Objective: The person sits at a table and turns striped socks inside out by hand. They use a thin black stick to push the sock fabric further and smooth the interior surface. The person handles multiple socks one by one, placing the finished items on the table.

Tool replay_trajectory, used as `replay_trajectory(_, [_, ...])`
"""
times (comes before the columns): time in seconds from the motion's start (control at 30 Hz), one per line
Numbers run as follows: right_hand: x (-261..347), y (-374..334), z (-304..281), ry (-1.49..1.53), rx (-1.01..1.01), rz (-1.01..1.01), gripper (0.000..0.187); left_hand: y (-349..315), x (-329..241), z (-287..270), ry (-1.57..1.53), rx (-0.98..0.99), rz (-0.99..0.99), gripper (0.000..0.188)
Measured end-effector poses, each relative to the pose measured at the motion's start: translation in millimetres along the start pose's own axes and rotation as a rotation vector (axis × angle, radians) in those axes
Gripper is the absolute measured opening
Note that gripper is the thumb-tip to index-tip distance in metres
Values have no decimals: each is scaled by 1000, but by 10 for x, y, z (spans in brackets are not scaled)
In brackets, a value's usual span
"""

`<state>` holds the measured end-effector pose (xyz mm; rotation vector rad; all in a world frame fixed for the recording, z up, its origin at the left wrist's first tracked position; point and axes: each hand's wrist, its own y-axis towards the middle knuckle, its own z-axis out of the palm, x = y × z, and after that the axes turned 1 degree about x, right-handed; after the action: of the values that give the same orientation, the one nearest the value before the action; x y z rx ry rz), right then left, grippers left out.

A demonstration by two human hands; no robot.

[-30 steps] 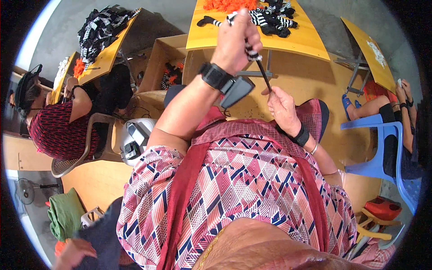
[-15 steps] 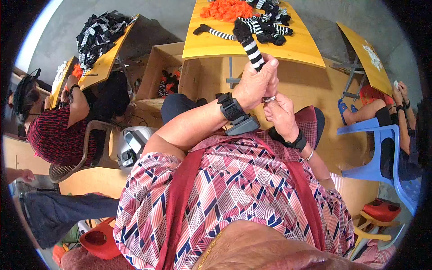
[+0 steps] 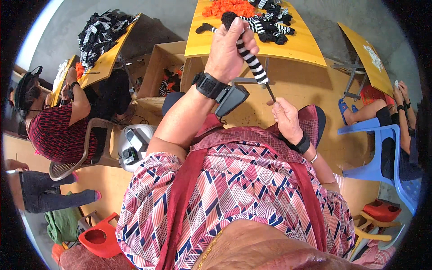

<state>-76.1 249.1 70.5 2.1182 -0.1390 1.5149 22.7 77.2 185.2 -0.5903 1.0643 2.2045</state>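
The yellow table [image 3: 297, 51] stands in front of the person, its near edge just beyond the raised left hand. A cardboard box [image 3: 155, 60] sits left of it, on the floor side, with striped and orange pieces inside. On the table lies a bunch of black-and-white striped knitted pieces [image 3: 265, 28], and by it, toward the far edge, an orange fluffy heap [image 3: 229, 8].

The left hand [image 3: 230, 53] is closed around a striped knitted tube [image 3: 253, 64], gripping it near its black upper end, thumb along the top. From that fist the tube slants down and right, clear of the table, toward the right hand [image 3: 286, 119], which is lower and apart from it. A dark box [image 3: 231, 100] is strapped to the left wrist; any lettering on it is too small to read. Smallest is a thin dark rod [image 3: 270, 92], its upper part hidden at the tube's white lower end, its lower end pinched between the right thumb and fingers.
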Motion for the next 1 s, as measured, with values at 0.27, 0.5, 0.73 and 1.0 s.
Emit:
replay_trajectory(0.27, [14, 55, -2, -48, -11, 14, 18, -110, 254, 175, 75, -70, -21, 16])
replay_trajectory(0.5, [167, 100, 66, 110, 11, 98, 15, -184, 450, 184, -6, -73, -125, 26])
replay_trajectory(0.73, [206, 114, -24, 151, 72, 121, 14, -88, 157, -65, -130, 106, -225, 38])
replay_trajectory(1.0, [151, 26, 28, 285, 125, 233, 19, -80, 128, -21, -15, -52, -99, 25])
